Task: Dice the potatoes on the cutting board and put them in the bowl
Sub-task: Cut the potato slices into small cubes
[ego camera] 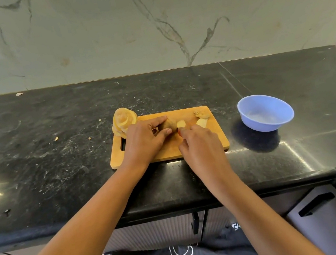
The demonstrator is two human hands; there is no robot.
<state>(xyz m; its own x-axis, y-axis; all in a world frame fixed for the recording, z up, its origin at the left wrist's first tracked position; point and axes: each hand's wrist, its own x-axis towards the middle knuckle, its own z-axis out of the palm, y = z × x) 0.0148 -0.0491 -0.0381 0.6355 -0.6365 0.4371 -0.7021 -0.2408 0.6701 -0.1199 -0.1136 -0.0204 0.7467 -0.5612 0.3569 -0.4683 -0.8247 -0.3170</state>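
Two hands work over the cutting board on the dark surface. Left hand fingers clasp a potato at board centre. Right hand fingers are curled; what they grip is hidden. Bowl sits at three o'clock, apart from the board.

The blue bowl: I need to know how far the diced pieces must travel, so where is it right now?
In the head view the blue bowl stands on the black counter, right of the cutting board and apart from it.
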